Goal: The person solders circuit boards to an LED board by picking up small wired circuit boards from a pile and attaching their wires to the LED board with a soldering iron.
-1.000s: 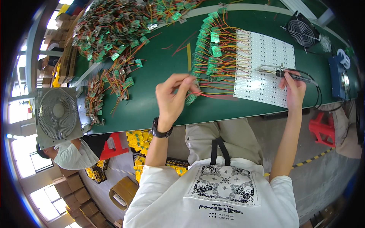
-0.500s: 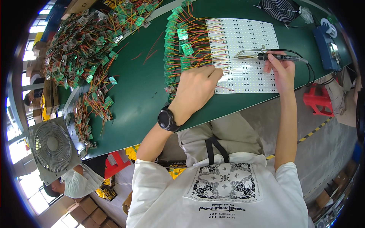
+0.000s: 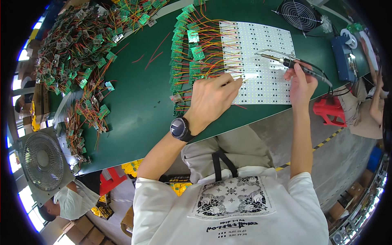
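Note:
My left hand (image 3: pixel 213 97), with a dark watch on its wrist, rests at the left edge of a white LED panel (image 3: pixel 269 90). Its thumb and forefinger are pinched on a thin wire, whose end shows just past the fingertips. In my right hand (image 3: pixel 303 83) is a soldering iron (image 3: pixel 288 62) with a thin metal tube beside its tip. The tip hangs over the panel, up and right of my left fingers. Red and yellow wires (image 3: pixel 212 43) run from a column of green circuit boards (image 3: pixel 175 61) to the panel's left edge.
A large heap of wired boards (image 3: pixel 69 53) covers the table's left end. A black fan (image 3: pixel 300 15) and a blue solder-wire feeder (image 3: pixel 342 59) stand at the right. Loose red wires (image 3: pixel 154 56) lie mid-table. Another person's arm (image 3: pixel 369 61) reaches in at far right.
The soldering iron has tilted, its tip moving slightly right and pointing up-left. My left hand stays pinched by the panel edge. The whole view has shifted; another person's arm now shows at right.

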Demonstrator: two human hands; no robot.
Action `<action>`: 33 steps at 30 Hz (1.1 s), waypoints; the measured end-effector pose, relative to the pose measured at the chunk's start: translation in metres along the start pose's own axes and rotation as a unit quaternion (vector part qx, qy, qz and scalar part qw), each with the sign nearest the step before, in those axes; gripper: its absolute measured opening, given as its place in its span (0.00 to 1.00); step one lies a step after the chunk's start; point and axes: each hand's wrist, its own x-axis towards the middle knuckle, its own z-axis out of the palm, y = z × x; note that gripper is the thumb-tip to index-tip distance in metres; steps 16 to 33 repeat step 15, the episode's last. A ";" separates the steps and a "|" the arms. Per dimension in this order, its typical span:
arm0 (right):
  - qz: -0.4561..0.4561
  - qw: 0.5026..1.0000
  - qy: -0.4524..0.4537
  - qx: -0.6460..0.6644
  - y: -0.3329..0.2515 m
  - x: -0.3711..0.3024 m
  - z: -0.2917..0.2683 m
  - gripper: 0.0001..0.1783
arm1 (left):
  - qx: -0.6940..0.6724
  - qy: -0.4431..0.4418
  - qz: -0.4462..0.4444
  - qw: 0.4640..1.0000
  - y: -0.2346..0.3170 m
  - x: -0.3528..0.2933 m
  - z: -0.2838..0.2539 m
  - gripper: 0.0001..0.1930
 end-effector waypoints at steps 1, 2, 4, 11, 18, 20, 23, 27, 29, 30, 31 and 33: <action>-0.056 0.998 0.008 0.000 -0.001 -0.003 0.000 0.10 | -0.002 0.012 0.010 1.000 0.000 0.000 0.001 0.04; -0.084 0.995 0.009 -0.045 -0.002 -0.004 0.000 0.10 | -0.004 0.023 0.020 1.000 -0.001 -0.001 0.002 0.04; -0.092 0.994 -0.023 -0.053 -0.011 -0.007 0.005 0.10 | -0.011 0.029 0.005 0.999 -0.002 -0.003 0.002 0.05; 0.028 0.990 -0.131 -0.043 -0.003 -0.009 -0.011 0.10 | -0.018 0.050 0.000 0.999 -0.005 -0.005 0.008 0.06; 0.049 0.987 -0.149 -0.044 -0.001 -0.007 -0.014 0.12 | -0.011 0.044 0.005 0.999 -0.006 -0.004 0.007 0.05; 0.049 0.987 -0.149 -0.044 -0.001 -0.007 -0.014 0.12 | -0.011 0.044 0.005 0.999 -0.006 -0.004 0.007 0.05; 0.049 0.987 -0.149 -0.044 -0.001 -0.007 -0.014 0.12 | -0.011 0.044 0.005 0.999 -0.006 -0.004 0.007 0.05; 0.049 0.987 -0.149 -0.044 -0.001 -0.007 -0.014 0.12 | -0.011 0.044 0.005 0.999 -0.006 -0.004 0.007 0.05; 0.049 0.987 -0.149 -0.044 -0.001 -0.007 -0.014 0.12 | -0.011 0.044 0.005 0.999 -0.006 -0.004 0.007 0.05; 0.049 0.987 -0.149 -0.044 -0.001 -0.007 -0.014 0.12 | -0.011 0.044 0.005 0.999 -0.006 -0.004 0.007 0.05; 0.049 0.987 -0.149 -0.044 -0.001 -0.007 -0.014 0.12 | -0.011 0.044 0.005 0.999 -0.006 -0.004 0.007 0.05; 0.049 0.987 -0.149 -0.044 -0.001 -0.007 -0.014 0.12 | -0.011 0.044 0.005 0.999 -0.006 -0.004 0.007 0.05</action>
